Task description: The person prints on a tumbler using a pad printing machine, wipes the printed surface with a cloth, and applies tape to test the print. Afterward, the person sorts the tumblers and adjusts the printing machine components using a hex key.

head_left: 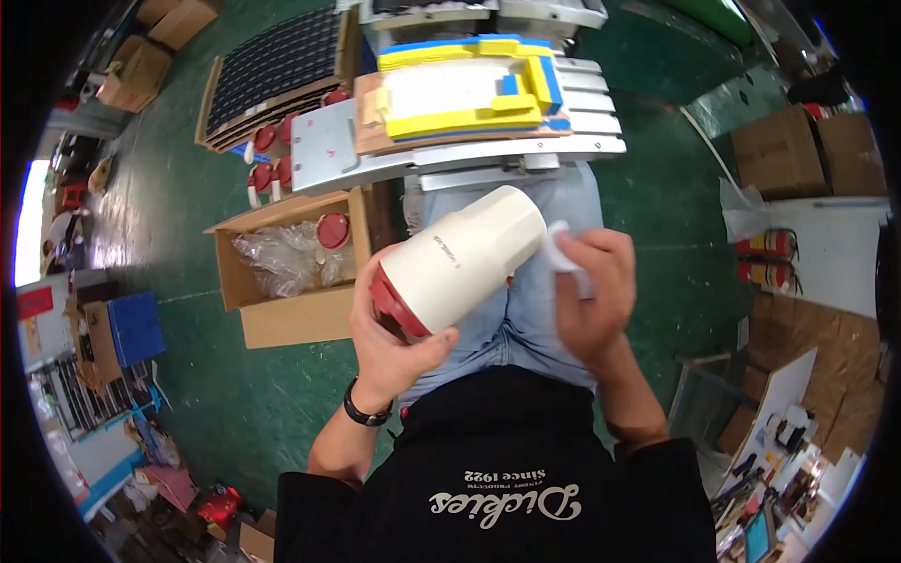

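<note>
A cream-white tumbler-like container (465, 258) with a red end and small dark lettering lies tilted above my lap. My left hand (385, 342) is wrapped round its red end, at the lower left. At the other end, my right hand (598, 291) pinches a crumpled white cloth or tissue (566, 253) close to the container's narrower white end. The right hand is slightly blurred, and I cannot tell whether the cloth touches the container.
Ahead stands a metal bench (450, 155) with a yellow-and-blue padded fixture (460, 124) on a wooden board. At left are an open carton (300, 327) with plastic bags and a red-topped item, several red-and-white pieces (266, 139), and a stacked dark grid tray (277, 66).
</note>
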